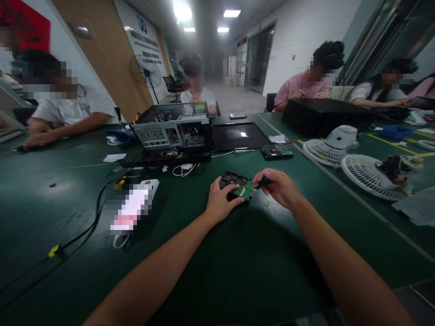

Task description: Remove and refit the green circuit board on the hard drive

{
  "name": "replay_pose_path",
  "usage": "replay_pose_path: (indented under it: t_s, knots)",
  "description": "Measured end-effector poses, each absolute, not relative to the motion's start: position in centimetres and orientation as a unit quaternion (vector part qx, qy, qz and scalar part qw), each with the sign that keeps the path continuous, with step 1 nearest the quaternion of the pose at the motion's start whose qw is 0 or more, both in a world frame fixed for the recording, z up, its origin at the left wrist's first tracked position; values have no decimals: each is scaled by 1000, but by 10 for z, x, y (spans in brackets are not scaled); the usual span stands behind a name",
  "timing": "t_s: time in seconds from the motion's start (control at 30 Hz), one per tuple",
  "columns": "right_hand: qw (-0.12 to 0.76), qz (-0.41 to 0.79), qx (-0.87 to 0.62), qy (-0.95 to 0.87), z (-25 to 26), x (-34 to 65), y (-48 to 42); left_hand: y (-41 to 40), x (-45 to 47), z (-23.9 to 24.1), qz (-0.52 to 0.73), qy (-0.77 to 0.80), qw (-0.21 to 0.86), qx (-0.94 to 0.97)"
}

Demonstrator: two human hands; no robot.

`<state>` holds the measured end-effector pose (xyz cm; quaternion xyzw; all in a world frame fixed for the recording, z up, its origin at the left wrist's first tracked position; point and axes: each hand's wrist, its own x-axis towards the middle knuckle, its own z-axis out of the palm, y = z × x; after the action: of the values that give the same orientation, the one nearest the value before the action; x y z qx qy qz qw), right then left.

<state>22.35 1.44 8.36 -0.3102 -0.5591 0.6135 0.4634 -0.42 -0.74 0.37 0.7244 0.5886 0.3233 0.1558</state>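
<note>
On the green table directly ahead lies a hard drive (227,181), its green circuit board (245,190) facing up. My left hand (219,201) grips the drive from its left and near side, thumb and fingers pressing on the board. Pinched in my right hand (277,185) is a screwdriver (263,182) with a dark handle, held at the board's right edge. My fingers cover its tip, so contact with a screw cannot be seen. A second hard drive (277,152) rests farther back, apart from both hands.
An opened computer case (173,133) stands behind, with a black side panel (239,136) beside it. Left lies a phone (134,206) near a black cable (98,213). White fan parts (370,176) and a large black case (326,115) are at right. Several people sit around the table.
</note>
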Motion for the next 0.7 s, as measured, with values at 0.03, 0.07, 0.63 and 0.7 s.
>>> replay_pose_path:
  t_s: [0.03,0.07,0.63,0.7]
  knots:
    - [462,615,-309,-559,84,223,14,-8,-4,4,322,589,156,725]
    - [460,617,-308,-559,84,223,14,-8,-4,5,322,588,157,725]
    - [475,565,-333,-587,85,223,14,-10,-5,8,322,587,161,726]
    - [482,561,-327,-588,85,223,14,-10,-4,7,323,585,159,727]
